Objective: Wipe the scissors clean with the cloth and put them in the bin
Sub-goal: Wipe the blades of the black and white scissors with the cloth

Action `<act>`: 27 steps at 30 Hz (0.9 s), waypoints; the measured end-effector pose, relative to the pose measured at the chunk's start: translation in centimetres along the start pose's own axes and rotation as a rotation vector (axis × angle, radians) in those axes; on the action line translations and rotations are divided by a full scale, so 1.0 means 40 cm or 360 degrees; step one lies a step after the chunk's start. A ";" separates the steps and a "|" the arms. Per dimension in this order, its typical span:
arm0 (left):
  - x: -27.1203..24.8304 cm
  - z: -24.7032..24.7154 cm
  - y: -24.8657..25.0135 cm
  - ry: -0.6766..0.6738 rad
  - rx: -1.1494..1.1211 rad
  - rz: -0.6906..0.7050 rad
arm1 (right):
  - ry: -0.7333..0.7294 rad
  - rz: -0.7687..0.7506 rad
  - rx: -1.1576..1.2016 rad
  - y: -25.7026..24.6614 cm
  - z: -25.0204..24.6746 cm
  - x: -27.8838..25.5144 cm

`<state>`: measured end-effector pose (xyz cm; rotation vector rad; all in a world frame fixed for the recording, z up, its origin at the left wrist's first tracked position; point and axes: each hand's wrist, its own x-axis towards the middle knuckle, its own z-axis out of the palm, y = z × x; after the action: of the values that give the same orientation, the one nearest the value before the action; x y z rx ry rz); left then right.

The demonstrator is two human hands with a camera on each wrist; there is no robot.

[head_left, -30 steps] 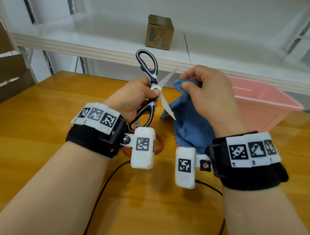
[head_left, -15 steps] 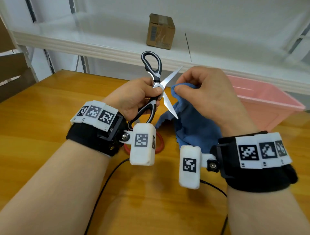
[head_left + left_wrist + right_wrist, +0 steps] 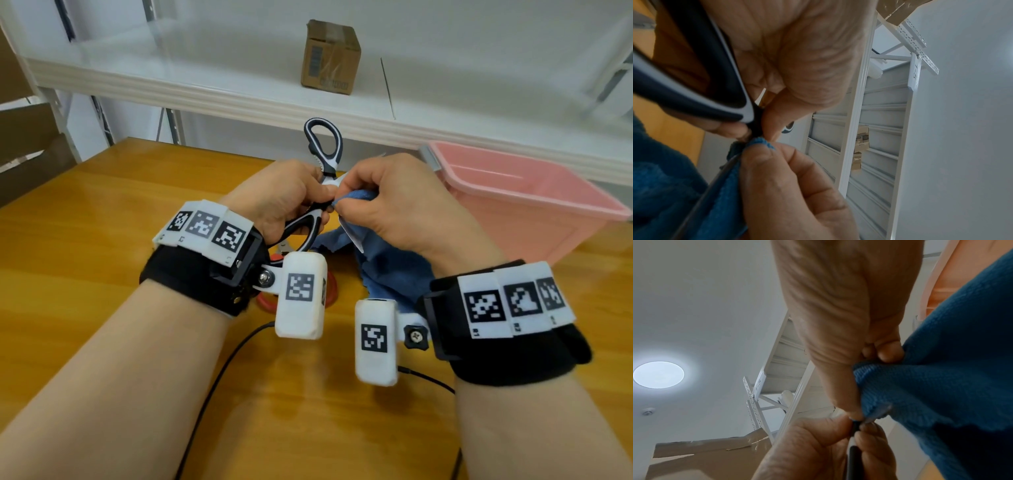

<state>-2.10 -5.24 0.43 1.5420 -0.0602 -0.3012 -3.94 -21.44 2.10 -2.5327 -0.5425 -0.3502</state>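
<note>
Left side: the left hand [image 3: 284, 202] is clamped on the scissors [image 3: 323, 154] at the lower handle loop, thumb and fingers pinched just below the pivot. The scissors are held in the air above the wooden counter [image 3: 85, 274], open, with one black-and-white loop standing up and one blade pointing down toward the person. A red ring-shaped item [image 3: 330, 291] lies on the counter beneath the left wrist; what it is cannot be told.

Centre: the two hands meet at the pivot, fingertips almost touching. The right hand [image 3: 394, 205] is pinched on the blue cloth [image 3: 387, 270], which is folded over the root of the lower blade; the rest of the cloth hangs down toward the counter.

Judgement: the wiping step is in progress; binning is not yet done. To do it well, the pinch should travel from pivot to tip, with the cloth between the fingers and the edge throughout, pressing on the flat faces, not the cutting edge. The left grip must hold firm so the blades do not swing shut on the cloth or fingers. The second blade needs the same pass.

Right side: the pink bin [image 3: 534, 205] stands on the counter near the right hand, within easy reach. A cardboard box [image 3: 330, 56] sits on the white shelf [image 3: 171, 68] behind.
</note>
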 end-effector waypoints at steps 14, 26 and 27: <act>-0.005 -0.011 0.004 0.0026 -0.0075 0.0028 | -0.0194 0.0021 0.0105 -0.004 -0.026 -0.018; -0.003 -0.018 0.005 0.0052 -0.0004 0.0049 | -0.0326 -0.0017 0.0154 -0.003 -0.020 -0.018; -0.002 -0.019 0.005 0.0067 -0.0006 0.0047 | -0.0363 -0.0014 0.0137 -0.001 -0.021 -0.020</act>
<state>-1.97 -4.47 0.60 1.5417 -0.0492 -0.2452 -4.76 -22.09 2.54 -2.5020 -0.6397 -0.0393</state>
